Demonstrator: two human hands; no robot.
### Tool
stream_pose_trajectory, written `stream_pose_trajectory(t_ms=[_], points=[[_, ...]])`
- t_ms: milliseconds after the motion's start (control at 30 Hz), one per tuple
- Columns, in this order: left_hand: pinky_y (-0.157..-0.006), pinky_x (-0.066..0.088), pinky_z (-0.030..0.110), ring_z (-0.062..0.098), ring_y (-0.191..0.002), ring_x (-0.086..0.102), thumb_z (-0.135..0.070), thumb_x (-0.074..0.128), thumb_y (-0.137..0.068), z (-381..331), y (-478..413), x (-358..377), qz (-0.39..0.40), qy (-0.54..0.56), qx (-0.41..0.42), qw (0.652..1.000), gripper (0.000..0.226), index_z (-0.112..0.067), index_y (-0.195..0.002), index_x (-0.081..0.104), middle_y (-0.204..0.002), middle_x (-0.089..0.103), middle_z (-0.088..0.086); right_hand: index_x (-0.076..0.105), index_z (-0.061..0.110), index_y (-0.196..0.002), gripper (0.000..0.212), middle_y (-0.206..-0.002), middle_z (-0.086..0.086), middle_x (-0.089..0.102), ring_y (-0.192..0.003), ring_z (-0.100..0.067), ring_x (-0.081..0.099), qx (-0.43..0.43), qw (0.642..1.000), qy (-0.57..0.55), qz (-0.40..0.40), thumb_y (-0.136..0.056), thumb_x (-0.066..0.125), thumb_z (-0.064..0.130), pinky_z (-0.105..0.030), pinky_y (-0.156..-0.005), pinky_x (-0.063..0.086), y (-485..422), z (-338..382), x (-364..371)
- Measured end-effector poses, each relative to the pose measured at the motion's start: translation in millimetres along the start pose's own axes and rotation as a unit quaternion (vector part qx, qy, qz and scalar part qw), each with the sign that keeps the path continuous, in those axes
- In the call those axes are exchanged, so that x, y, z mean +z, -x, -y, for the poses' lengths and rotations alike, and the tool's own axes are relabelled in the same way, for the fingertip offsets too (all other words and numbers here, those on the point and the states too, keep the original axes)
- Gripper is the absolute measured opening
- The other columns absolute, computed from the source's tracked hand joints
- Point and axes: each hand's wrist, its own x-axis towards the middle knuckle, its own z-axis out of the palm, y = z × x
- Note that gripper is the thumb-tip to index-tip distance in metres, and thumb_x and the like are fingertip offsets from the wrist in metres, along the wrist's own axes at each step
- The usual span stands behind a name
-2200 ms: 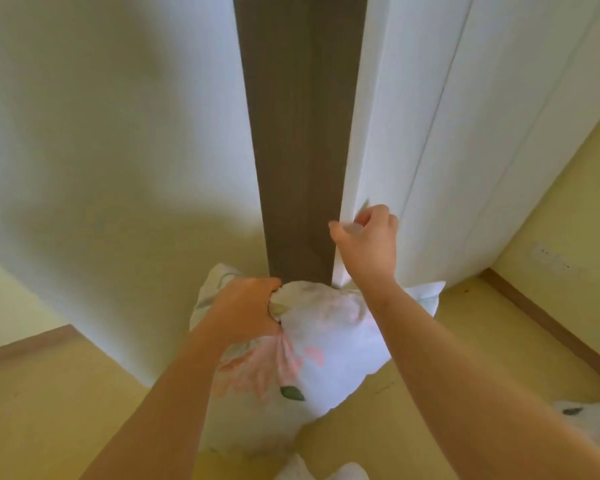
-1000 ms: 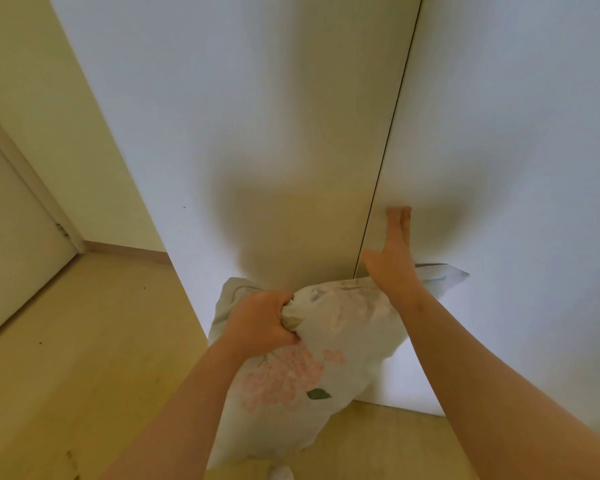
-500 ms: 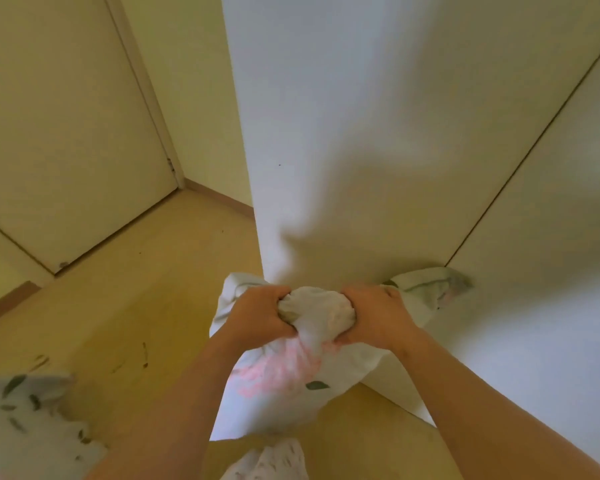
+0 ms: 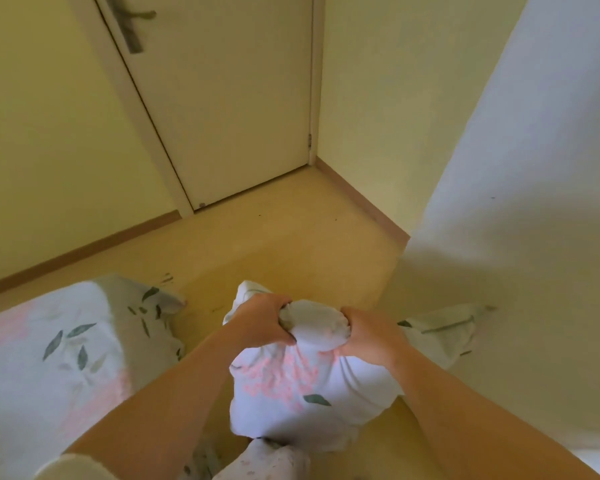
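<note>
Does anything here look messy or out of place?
Mostly the floral pillow: its top is scrunched into a wad, gripped by the left hand and right hand. A few dark specks dot the floor near the closed door.

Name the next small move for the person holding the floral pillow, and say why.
Probably carry the pillow left onto the matching floral bedding: the left hand and right hand both grip its bunched top, and that bedding lies close on its left.
</note>
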Motion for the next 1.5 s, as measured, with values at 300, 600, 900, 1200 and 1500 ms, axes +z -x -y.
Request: stream_pose_trajectory(t_ms=[300,600,900,1200,1500], points=[[-0.082,0.052,0.033,0.019,-0.097,0.06,-0.032,0.075,-0.069,112.9,-58.5,-126.9,-0.033,-0.011,-0.065,0.997,0.051,-0.025,-0.117,0.058,-0.104,0.067,0.0,0.056,0.019,-0.112,0.047,-0.11,-0.003,0.067,-0.101,-0.027,0.062,-0.058,0.994,0.072,0.054,-0.074,0.071,0.042,-0.035,-0.08,0.049,-159.1,131.0,-27.8],[-0.064,0.046,0.031,0.018,-0.078,0.055,-0.031,0.074,-0.069,195.0,-117.8,-235.4,-0.155,0.016,-0.145,0.977,0.033,-0.017,-0.096,0.061,-0.079,0.058,-0.004,0.056,0.024,-0.094,0.031,-0.104,-0.002,0.068,-0.098,-0.027,0.063,-0.123,0.985,0.103,0.058,-0.073,0.073,0.038,-0.032,-0.073,0.047,-306.5,237.2,-56.2],[-0.047,0.032,0.021,0.017,-0.078,0.053,-0.036,0.072,-0.069,287.5,-201.5,-356.2,-0.219,0.049,-0.246,0.943,0.034,-0.019,-0.095,0.06,-0.075,0.055,-0.006,0.049,0.031,-0.082,0.03,-0.096,0.005,0.065,-0.095,-0.023,0.063,-0.198,0.961,0.153,0.118,-0.069,0.074,0.042,-0.033,-0.074,0.05,-494.2,357.1,-85.4],[-0.049,0.034,0.023,0.015,-0.078,0.053,-0.039,0.074,-0.067,396.5,-215.6,-460.7,-0.317,0.12,-0.382,0.86,0.038,-0.022,-0.097,0.062,-0.077,0.059,-0.009,0.058,0.029,-0.108,0.044,-0.112,0.002,0.067,-0.104,-0.026,0.062,-0.347,0.893,0.228,0.175,-0.07,0.07,0.05,-0.032,-0.078,0.049,-631.7,530.2,-74.2],[-0.045,0.028,0.02,0.011,-0.074,0.051,-0.038,0.073,-0.068,520.2,-169.9,-522.1,-0.388,0.167,-0.465,0.778,0.03,-0.021,-0.089,0.06,-0.066,0.052,-0.014,0.06,0.031,-0.108,0.043,-0.112,0.002,0.068,-0.102,-0.024,0.063,-0.428,0.823,0.286,0.239,-0.07,0.069,0.049,-0.036,-0.083,0.052,-693.4,698.4,7.5]])
